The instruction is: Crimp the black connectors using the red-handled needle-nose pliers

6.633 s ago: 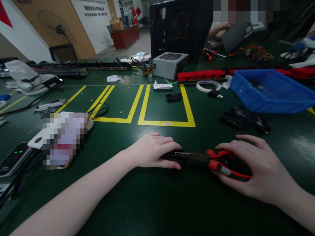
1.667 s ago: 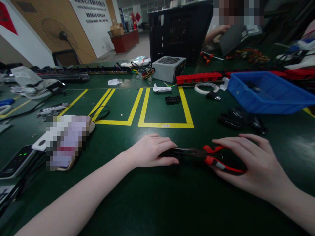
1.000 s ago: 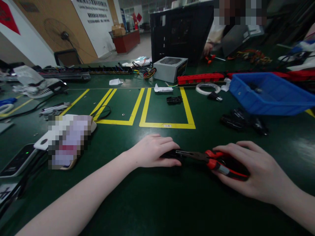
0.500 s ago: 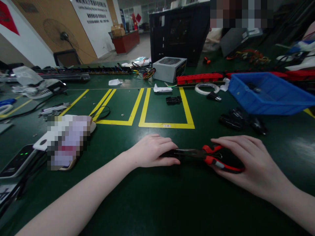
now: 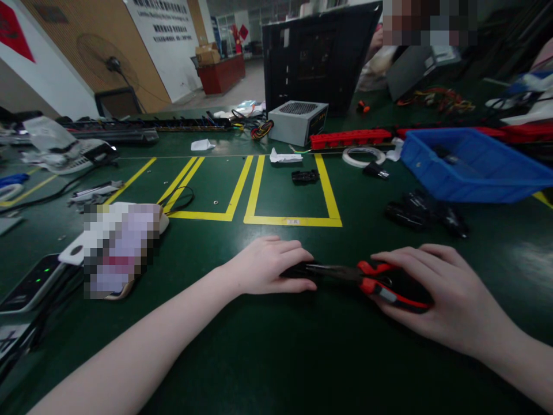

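Note:
Low over the green table, my left hand (image 5: 270, 266) is closed on a small black part (image 5: 298, 270), which is mostly covered by the fingers. My right hand (image 5: 443, 294) grips red-handled needle-nose pliers (image 5: 367, 276) by their spread handles. The long dark jaws point left and meet the black part at my left fingertips. Whether the jaws clamp it or only touch it, I cannot tell. Farther off, a similar-looking black piece (image 5: 305, 176) lies inside a yellow-taped rectangle (image 5: 294, 221).
Several black bagged pieces (image 5: 417, 210) lie in front of a blue bin (image 5: 475, 173) at the right. A phone (image 5: 125, 248) sits at the left beside cables. Behind stand a grey power supply (image 5: 298, 122), a red strip (image 5: 349, 138) and a black computer case (image 5: 315, 63).
My right hand and the pliers have shifted slightly right and down, and the handles look a little wider apart. My left hand stays in place with the black part.

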`<state>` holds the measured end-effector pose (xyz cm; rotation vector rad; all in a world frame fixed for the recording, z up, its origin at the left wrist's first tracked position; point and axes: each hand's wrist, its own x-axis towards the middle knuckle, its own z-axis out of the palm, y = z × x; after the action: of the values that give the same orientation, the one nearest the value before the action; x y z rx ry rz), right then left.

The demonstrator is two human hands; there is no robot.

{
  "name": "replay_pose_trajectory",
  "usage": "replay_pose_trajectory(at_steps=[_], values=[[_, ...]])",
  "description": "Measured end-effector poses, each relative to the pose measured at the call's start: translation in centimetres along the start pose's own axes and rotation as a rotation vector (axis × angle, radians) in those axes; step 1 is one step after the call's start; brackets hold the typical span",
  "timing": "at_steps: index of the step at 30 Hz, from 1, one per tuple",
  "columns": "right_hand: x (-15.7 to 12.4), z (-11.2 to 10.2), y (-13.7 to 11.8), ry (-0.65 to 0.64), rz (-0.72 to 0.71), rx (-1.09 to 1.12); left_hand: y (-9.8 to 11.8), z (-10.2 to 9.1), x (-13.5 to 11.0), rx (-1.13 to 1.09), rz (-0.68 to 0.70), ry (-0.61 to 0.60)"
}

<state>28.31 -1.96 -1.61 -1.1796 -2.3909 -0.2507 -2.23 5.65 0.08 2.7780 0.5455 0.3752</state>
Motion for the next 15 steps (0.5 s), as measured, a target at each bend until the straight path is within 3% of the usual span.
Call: replay_pose_trajectory(at_steps=[15], values=[[0.19,-0.27,-0.08,0.042,0.059,-0.005,-0.03,-0.02,0.11,-0.044,-0.053,-0.028]])
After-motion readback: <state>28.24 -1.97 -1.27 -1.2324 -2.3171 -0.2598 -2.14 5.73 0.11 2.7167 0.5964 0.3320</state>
